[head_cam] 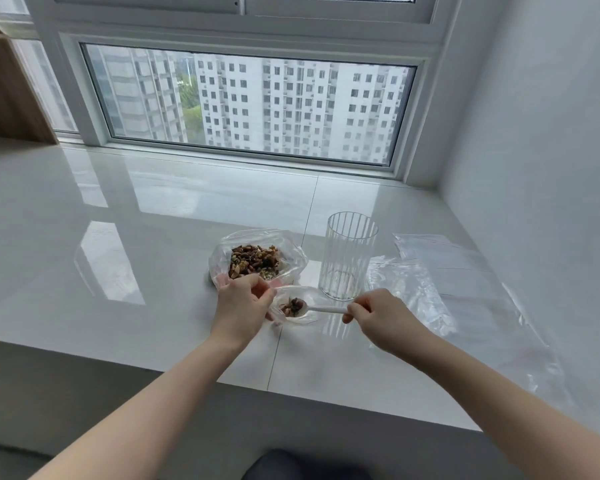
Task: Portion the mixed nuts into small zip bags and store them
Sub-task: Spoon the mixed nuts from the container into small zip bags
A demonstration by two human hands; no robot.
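1. Both bare forearms reach in from the bottom edge, over a dark rounded shape at the lower middle that I cannot identify.
2. Curled around the rim of a small clear zip bag (300, 308), the left hand (241, 306) holds its mouth open, fingers pinching the film.
3. Pinching the handle of a white plastic spoon (321, 309) between thumb and bent fingers, the right hand (383, 317) has the loaded bowl inside the bag's mouth.
4. Just behind, a large clear plastic bag of mixed nuts (255, 261) lies open on the glossy white stone ledge (118, 237).
5. Right of it stands an empty ribbed clear glass tumbler (349, 254), with flat spare clear zip bags (440, 258) lying beyond.
6. Judged risks: limp film could fold shut, so nuts spill onto the ledge; tipping the spoon early would scatter them; the right forearm could knock the nearby tumbler.
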